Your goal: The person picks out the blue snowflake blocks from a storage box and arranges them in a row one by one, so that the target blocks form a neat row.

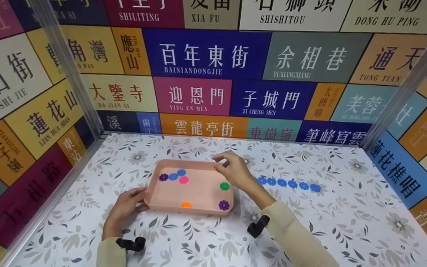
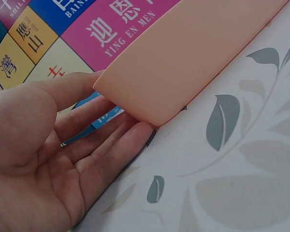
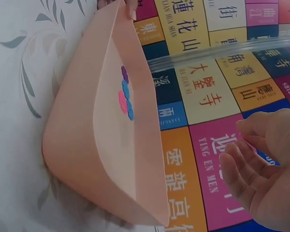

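A pink tray (image 1: pixel 198 193) holds small flower-shaped plastic pieces. A dark purple piece (image 1: pixel 164 177), two blue pieces (image 1: pixel 181 172) and a pink piece (image 1: pixel 184 180) lie near its back left. Toward the right are a green piece (image 1: pixel 224 186) and a purple piece (image 1: pixel 224 205); an orange piece (image 1: pixel 185 204) is by the front wall. My left hand (image 2: pixel 53 140) touches the tray's left corner with extended fingers. Above the back right corner hovers my right hand (image 1: pixel 232 171), fingers loosely bent, with nothing visible between them. In the right wrist view it is apart from the tray.
A row of several blue flower pieces (image 1: pixel 293 184) lies on the patterned tabletop (image 1: pixel 347 222) right of the tray, its left end partly behind my right hand. Sign-printed panels (image 1: pixel 206 55) rise behind and at both sides, with clear corner posts (image 1: pixel 76 74).
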The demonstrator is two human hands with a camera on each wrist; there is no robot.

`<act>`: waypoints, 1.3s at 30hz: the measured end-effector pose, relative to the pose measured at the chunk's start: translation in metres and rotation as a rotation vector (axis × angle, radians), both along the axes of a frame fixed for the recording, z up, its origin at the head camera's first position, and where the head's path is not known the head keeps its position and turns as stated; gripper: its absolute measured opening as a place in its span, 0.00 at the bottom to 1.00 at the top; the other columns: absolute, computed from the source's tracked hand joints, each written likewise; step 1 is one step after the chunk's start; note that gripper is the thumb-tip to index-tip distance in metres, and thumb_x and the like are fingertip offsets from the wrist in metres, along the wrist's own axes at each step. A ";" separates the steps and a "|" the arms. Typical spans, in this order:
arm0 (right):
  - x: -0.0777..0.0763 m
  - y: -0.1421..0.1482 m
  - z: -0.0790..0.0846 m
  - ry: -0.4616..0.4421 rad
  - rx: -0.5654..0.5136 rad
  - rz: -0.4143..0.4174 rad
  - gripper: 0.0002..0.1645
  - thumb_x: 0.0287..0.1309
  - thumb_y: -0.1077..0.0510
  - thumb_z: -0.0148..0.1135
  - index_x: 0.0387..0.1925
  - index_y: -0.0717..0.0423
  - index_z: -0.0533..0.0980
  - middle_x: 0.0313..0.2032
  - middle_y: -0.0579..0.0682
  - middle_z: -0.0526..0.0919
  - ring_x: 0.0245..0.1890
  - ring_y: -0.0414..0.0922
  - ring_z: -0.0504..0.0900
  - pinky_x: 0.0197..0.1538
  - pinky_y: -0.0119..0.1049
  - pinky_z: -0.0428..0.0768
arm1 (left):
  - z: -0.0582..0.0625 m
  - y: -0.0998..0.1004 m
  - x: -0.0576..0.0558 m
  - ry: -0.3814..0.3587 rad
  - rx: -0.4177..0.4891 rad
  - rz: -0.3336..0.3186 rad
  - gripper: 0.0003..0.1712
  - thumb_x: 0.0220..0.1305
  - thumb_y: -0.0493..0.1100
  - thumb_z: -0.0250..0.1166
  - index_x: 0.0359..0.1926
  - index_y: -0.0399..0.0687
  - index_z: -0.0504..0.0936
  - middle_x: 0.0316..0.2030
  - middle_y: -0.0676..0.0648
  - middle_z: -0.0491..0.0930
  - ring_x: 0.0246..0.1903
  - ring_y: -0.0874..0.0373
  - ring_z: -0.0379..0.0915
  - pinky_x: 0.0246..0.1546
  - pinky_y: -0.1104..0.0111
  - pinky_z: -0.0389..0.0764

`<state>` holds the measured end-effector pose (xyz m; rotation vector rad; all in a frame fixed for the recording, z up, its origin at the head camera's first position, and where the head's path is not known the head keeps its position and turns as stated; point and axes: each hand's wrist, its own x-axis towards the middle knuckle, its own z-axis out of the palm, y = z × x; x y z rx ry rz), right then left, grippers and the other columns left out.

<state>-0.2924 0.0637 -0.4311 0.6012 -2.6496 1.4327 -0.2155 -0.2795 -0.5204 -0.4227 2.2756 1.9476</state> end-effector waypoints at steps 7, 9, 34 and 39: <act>-0.003 -0.029 -0.008 0.019 0.081 0.055 0.16 0.64 0.57 0.66 0.53 0.55 0.82 0.48 0.52 0.82 0.37 0.43 0.80 0.37 0.35 0.82 | -0.001 0.001 0.000 0.030 0.016 0.011 0.30 0.73 0.47 0.60 0.69 0.35 0.69 0.62 0.32 0.76 0.49 0.55 0.81 0.46 0.68 0.86; -0.005 -0.037 -0.009 0.006 0.120 0.050 0.17 0.64 0.55 0.66 0.53 0.54 0.82 0.49 0.51 0.83 0.39 0.44 0.81 0.41 0.37 0.82 | -0.001 0.001 0.000 0.017 0.012 0.008 0.30 0.73 0.48 0.59 0.70 0.37 0.69 0.62 0.33 0.76 0.50 0.55 0.80 0.47 0.68 0.86; -0.038 -0.098 -0.036 -0.197 0.150 0.201 0.27 0.63 0.54 0.67 0.61 0.59 0.76 0.61 0.56 0.78 0.64 0.54 0.75 0.69 0.46 0.74 | 0.000 -0.001 -0.003 0.008 0.019 0.022 0.28 0.73 0.45 0.59 0.69 0.37 0.70 0.62 0.33 0.76 0.51 0.53 0.80 0.47 0.67 0.86; -0.039 -0.102 -0.039 -0.312 0.147 0.208 0.30 0.62 0.53 0.68 0.65 0.52 0.74 0.65 0.49 0.76 0.63 0.50 0.75 0.61 0.41 0.80 | -0.002 0.001 -0.001 0.042 -0.008 0.017 0.27 0.73 0.43 0.59 0.68 0.33 0.71 0.60 0.31 0.77 0.48 0.55 0.81 0.45 0.67 0.87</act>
